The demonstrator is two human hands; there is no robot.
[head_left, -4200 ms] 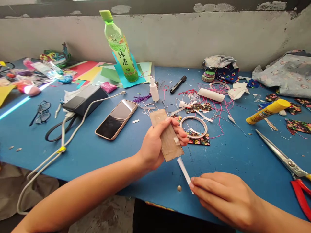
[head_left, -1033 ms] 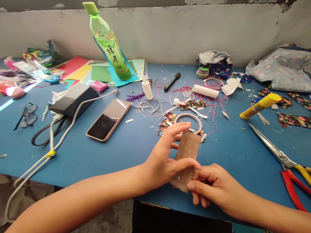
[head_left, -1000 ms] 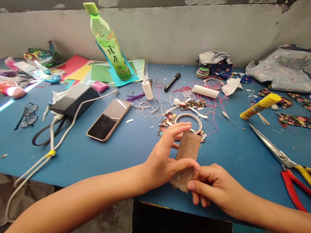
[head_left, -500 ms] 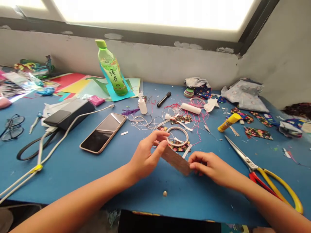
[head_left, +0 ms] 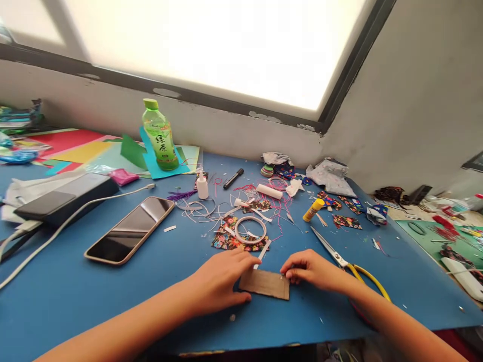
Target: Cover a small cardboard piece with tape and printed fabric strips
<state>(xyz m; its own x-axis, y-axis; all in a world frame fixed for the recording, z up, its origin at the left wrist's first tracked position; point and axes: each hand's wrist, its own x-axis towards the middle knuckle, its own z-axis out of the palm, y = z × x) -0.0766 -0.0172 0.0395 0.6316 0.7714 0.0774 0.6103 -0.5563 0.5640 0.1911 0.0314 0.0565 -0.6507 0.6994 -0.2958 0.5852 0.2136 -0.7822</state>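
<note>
A: What moves for us since the earlier frame?
B: Our cardboard (head_left: 266, 285): it no longer hangs tilted between our hands but lies on the table (head_left: 264, 329), nearly flat. Call it our dial's centre, twelve pointing away.

A: And our fingers?
B: At nine, our left hand (head_left: 222, 275) spreads thumb and fingers apart around one end. At three, our right hand (head_left: 313, 269) bunches its fingertips by the corner; we cannot tell whether they grip it.

A: How far along are we?
B: The cardboard is down, its upper face mostly plain. We judge the work unfinished: a white strip (head_left: 263, 254) lies at twelve, by the far edge, and the underside is hidden.

A: Our count, near to far?
B: Two hands, one cardboard, that strip; one pair of scissors (head_left: 342, 262) at two; one tape ring (head_left: 250, 242) near twelve; one phone (head_left: 129, 231) at ten; one glue stick (head_left: 313, 209) at one; one small white bottle (head_left: 203, 188) at eleven; one marker (head_left: 233, 179) short of twelve; one green bottle (head_left: 160, 146), farther, towards eleven.
</note>
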